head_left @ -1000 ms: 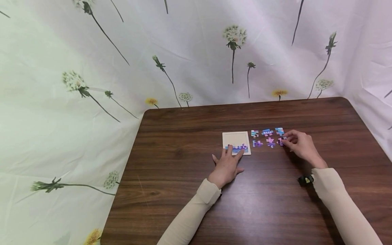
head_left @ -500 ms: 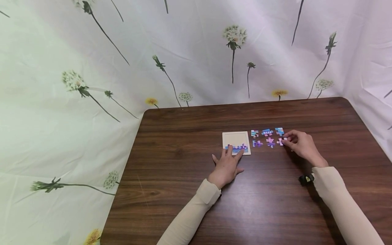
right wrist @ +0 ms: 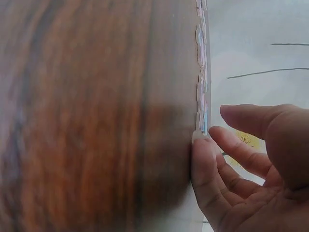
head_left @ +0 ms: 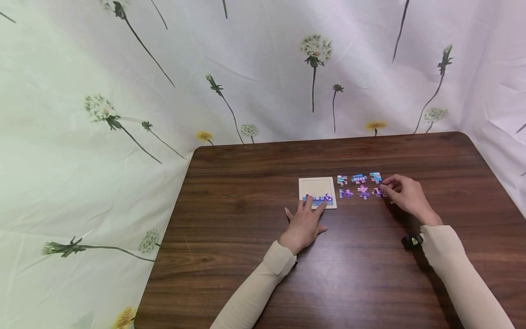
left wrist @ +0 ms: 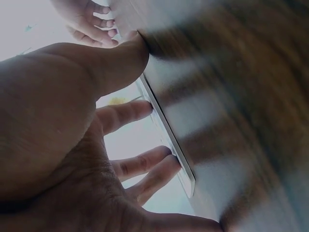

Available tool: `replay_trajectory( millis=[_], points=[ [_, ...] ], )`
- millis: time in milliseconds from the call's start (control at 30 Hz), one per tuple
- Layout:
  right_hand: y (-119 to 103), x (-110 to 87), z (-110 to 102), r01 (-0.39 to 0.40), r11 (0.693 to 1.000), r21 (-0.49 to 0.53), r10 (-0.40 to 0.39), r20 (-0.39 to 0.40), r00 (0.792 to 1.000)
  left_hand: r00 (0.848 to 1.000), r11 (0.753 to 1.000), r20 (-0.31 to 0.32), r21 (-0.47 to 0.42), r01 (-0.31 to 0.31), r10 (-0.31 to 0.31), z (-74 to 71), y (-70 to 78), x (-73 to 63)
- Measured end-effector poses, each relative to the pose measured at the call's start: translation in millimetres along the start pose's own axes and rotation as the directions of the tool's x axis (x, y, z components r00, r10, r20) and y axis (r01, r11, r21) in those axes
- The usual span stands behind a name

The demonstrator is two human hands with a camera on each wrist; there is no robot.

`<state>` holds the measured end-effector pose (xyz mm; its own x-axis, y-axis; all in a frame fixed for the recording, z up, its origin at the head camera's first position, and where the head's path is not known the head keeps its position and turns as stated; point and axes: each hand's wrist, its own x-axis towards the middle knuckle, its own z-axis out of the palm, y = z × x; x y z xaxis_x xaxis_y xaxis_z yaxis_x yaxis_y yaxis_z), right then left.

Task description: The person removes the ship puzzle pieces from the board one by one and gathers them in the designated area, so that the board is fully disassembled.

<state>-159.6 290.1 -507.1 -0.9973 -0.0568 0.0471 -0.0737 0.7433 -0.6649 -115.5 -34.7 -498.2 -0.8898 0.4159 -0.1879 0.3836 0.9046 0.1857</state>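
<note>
A square white puzzle frame [head_left: 314, 183] lies flat on the table, with purple and blue pieces [head_left: 322, 198] along its near side. My left hand [head_left: 302, 228] is spread, fingertips resting on the frame's near edge; the left wrist view has these fingertips [left wrist: 166, 152] at the thin board. To the right, puzzle pieces lie in two rows of three. Beside the near row's rightmost piece [head_left: 377, 193] is my right hand [head_left: 407, 196], fingers bent, thumb over the piece. In the right wrist view a fingertip [right wrist: 200, 145] touches down at the row's end and the thumb [right wrist: 246, 116] stands apart.
The dark wooden table [head_left: 246, 265] ends at a curtain [head_left: 263, 68] printed with dandelions, behind and at both sides. The far row holds a left piece [head_left: 342, 180], a middle piece [head_left: 359, 178] and a corner piece [head_left: 375, 177].
The piece under my right hand has shifted slightly and changed from a pale, glaring look to flat purple. The left hand and the frame stay where they were.
</note>
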Motion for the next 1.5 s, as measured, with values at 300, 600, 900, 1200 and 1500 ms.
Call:
replay_trajectory(
  millis=[300,600,900,1200,1500],
  points=[
    [0.5,-2.0,-2.5,0.039,0.999,0.004,-0.038,-0.025,0.999,0.999,1.0,-0.041,-0.02,-0.021,0.021,0.8,1.3,-3.4],
    [-4.9,-1.9,-4.9,0.082,0.997,-0.003,-0.082,-0.058,0.995,0.995,0.999,-0.088,-0.015,-0.051,0.049,1.6,0.8,-6.4],
    [-26.5,6.4,1.2,0.128,0.992,0.005,-0.127,-0.075,0.989,0.986,0.992,-0.114,0.062,-0.113,0.12,5.0,3.7,-6.2],
    [-54.8,20.1,22.5,0.179,0.983,0.029,-0.178,-0.041,0.983,0.981,0.98,-0.116,0.14,-0.141,0.158,4.8,17.2,-17.7],
    [-82.0,36.7,53.9,0.257,0.963,0.083,-0.262,0.053,0.964,0.985,0.983,-0.111,0.137,-0.12,0.136,8.4,21.4,-21.7]
  ],
)
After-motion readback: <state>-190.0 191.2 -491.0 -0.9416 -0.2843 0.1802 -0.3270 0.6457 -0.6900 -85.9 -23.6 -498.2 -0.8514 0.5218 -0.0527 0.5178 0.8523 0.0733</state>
